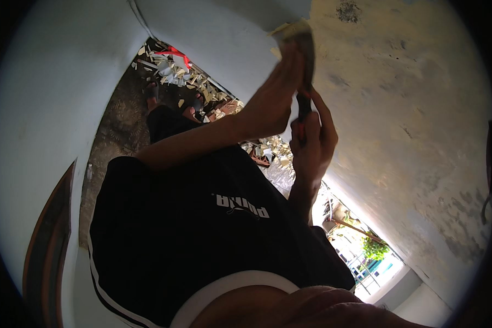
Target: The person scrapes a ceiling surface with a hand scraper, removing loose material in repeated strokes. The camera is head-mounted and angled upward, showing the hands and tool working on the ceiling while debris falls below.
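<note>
Two-handed, seemingly scraping the grey paint [229,41] off the blotched cream wall [410,120]; clamping, at far side, the wide metal scraper [310,61] by its black-red handle [304,105] in right hand [314,139], resting straight-fingered, unclosed left hand [276,95] along the blade. Next: probably firm, low-angled pushing.

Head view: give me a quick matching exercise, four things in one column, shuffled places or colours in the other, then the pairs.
1. left hand
2. right hand
3. red object
4. shirt

A. black, white neckline
B. around the handle of the scraper
C. among pale fragments
D. against the scraper's blade

Pairs: 1-D, 2-B, 3-C, 4-A
</note>
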{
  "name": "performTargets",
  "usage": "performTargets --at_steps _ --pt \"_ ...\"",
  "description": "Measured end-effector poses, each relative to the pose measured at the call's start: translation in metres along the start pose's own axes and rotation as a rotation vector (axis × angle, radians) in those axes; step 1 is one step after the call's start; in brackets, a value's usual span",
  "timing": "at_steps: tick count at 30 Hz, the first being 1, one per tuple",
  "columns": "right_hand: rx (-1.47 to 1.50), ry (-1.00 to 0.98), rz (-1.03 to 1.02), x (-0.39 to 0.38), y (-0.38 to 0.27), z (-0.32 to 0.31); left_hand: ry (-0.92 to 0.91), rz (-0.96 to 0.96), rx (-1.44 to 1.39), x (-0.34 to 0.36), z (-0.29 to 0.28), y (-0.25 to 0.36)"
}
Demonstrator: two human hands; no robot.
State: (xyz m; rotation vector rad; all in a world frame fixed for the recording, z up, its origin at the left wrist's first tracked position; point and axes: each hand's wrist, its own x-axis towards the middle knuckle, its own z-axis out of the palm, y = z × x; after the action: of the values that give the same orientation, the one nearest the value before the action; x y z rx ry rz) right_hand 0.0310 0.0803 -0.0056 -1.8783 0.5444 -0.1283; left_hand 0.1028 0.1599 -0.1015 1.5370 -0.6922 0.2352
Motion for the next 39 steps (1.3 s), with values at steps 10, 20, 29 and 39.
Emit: performTargets --at_steps 10,20,29,39 --pt "0.047 -0.009 0.017 -0.01 -0.007 -0.009 -0.007 0.052 0.005 0.006 0.003 0.002" --pt "0.133 0.08 0.003 -0.015 -0.021 0.014 -0.002 0.078 -0.004 0.018 -0.017 0.016" --pt "0.065 0.06 -0.093 -0.011 -0.033 0.013 -0.02 0.112 0.132 0.033 -0.033 0.013" --pt "-0.137 0.042 -0.186 -0.011 -0.018 -0.003 -0.027 0.118 0.078 0.029 -0.027 0.019"
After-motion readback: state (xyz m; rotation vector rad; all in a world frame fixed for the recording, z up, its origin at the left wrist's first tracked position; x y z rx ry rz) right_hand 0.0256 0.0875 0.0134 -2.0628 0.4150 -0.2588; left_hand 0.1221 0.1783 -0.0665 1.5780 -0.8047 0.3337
